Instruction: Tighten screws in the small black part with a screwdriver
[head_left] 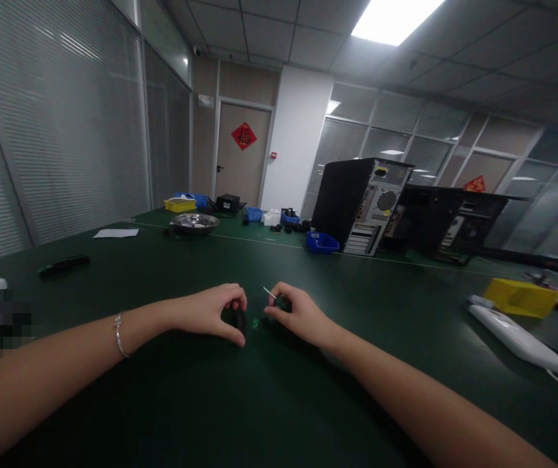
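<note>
My left hand [213, 312] is curled round a small black part [240, 320] that stands on the green tabletop; its exact kind is hard to make out. In my right hand [301, 315], the fingers close on a small screwdriver [269, 293]. Its thin metal shaft points up and to the left, and its dark handle is mostly hidden in the palm. Between the two hands lies a tiny shiny green piece [256, 323], touched by neither.
Black computer towers [351, 201] stand at the back right, with a blue bin [322, 242] beside them. A metal bowl [195, 223] sits at the back left. To the right are a yellow box [521, 298] and a white corded device [519, 338]. A dark object [64, 265] lies left.
</note>
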